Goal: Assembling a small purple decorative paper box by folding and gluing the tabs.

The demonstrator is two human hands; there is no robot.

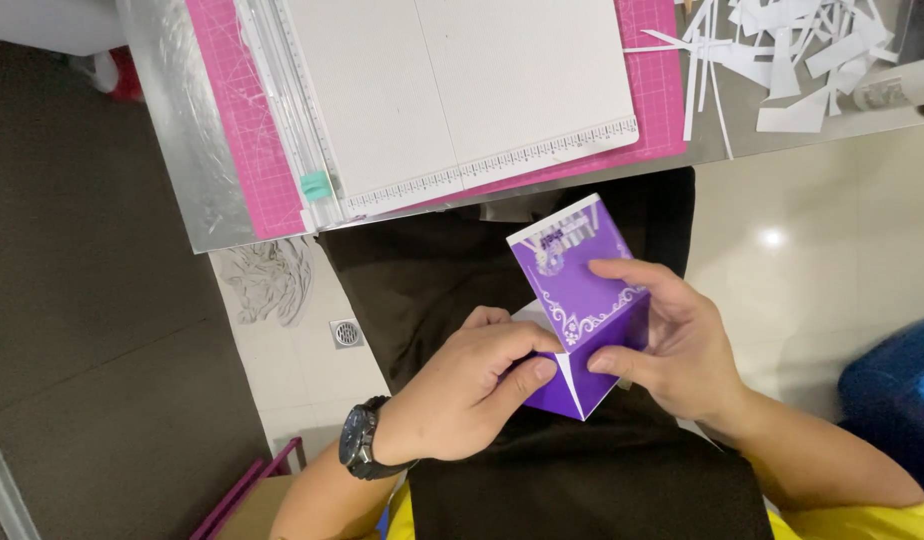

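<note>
The purple box [582, 315] is held over the lap, below the trimmer [462, 90]. It is pinched by the left hand [462, 395] and right hand [672, 345]; creases are best pressed firmly along printed edges.

Left hand [472, 385]: low centre, knuckles up, fingers curled, thumb stretched right, tip pinching. Black watch on wrist; forearm bare, running down-left to near edge.
Right hand [672, 345]: just right of left hand, index finger extended left, thumb below it, 2 digits pinching. Forearm bare, running down-right toward yellow sleeve.
</note>
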